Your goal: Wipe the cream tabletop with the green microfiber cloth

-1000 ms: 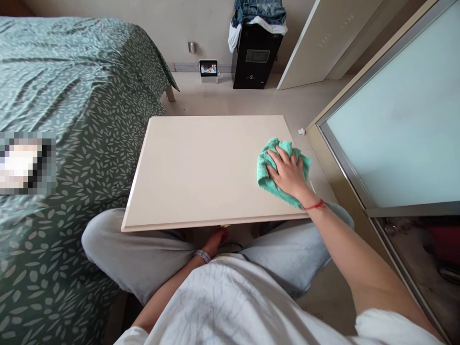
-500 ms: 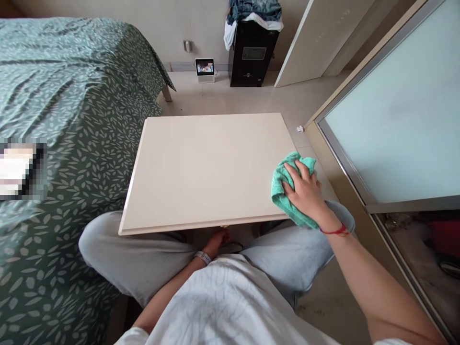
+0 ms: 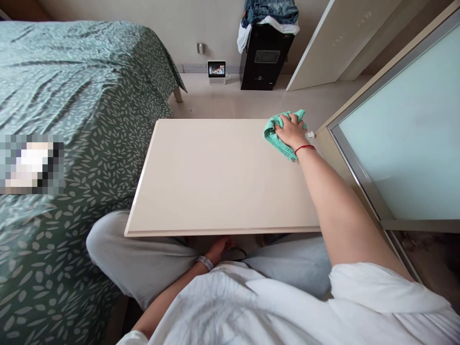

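And there's the right hand (image 3: 290, 128), fingers spread, holding a crumpled mint-green cloth (image 3: 275, 138) against the far right corner of the pale cream, rectangular tabletop (image 3: 219, 177). The board's long axis runs left to right across the lap — and the left hand (image 3: 220, 247) sits low by the near edge, well apart from the cloth, its grip too shadowed to tell. The right is plainly nearer.

At ten o'clock, a bed (image 3: 178, 94) is being covered by a green leaf-patterned sheet (image 3: 97, 96). Blue denim clothing (image 3: 273, 10) is being supported by a boxy black cabinet (image 3: 266, 62) at one o'clock; a small white-cased screen (image 3: 216, 70) is being lit at twelve.
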Demonstrator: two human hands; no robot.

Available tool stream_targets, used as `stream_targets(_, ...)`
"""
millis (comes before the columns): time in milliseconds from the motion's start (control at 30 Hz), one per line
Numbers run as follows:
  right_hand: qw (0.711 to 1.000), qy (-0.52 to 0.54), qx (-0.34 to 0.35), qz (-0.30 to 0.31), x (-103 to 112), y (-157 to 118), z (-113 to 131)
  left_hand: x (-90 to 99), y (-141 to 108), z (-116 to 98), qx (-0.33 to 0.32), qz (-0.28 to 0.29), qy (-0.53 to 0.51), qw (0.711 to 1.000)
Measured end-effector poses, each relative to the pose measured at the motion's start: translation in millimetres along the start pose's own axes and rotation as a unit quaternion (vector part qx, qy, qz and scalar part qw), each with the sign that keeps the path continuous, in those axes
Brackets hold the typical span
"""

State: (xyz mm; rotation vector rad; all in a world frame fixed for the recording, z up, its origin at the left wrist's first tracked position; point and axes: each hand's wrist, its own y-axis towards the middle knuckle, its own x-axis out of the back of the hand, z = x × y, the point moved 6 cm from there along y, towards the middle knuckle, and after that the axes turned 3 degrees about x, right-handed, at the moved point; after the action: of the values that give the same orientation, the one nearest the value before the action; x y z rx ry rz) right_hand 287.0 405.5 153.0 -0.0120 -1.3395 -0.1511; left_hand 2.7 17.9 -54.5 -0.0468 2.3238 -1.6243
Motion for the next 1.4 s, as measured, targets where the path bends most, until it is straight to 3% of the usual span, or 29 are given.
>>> stream_targets(167,1.000,0.001,-0.001,0.005,-2,14,1,1.9,3,0,-0.005,-0.005,-0.006,1.000)
stream_targets(500,0.998,-0.012,0.045,0.041,11,-36,6,-1.1,0,-4,-0.023,0.011,0.006,1.000)
stream_targets(633,0.995,-0.030,0.082,0.051,15,-91,-1,-3.2,-2,-6,-0.030,0.014,0.011,0.999)
stream_targets(733,0.992,-0.043,0.103,0.059,19,-151,-11,-6.0,-4,-7,-0.036,0.023,0.011,0.999)
stream_targets(933,0.986,-0.047,0.159,0.011,30,-274,-22,-9.2,-5,-7,-0.037,0.034,0.013,0.999)
stream_targets(1067,0.982,-0.064,0.176,0.013,31,-314,-19,-10.2,-9,-8,-0.040,0.034,0.014,0.999)
stream_targets(1200,0.980,-0.076,0.180,0.039,28,-297,-14,-10.9,-12,-7,-0.035,0.034,0.016,0.999)
stream_targets(1400,0.985,-0.046,0.160,0.050,16,-193,2,-10.6,-10,-8,-0.034,0.031,0.013,0.999)
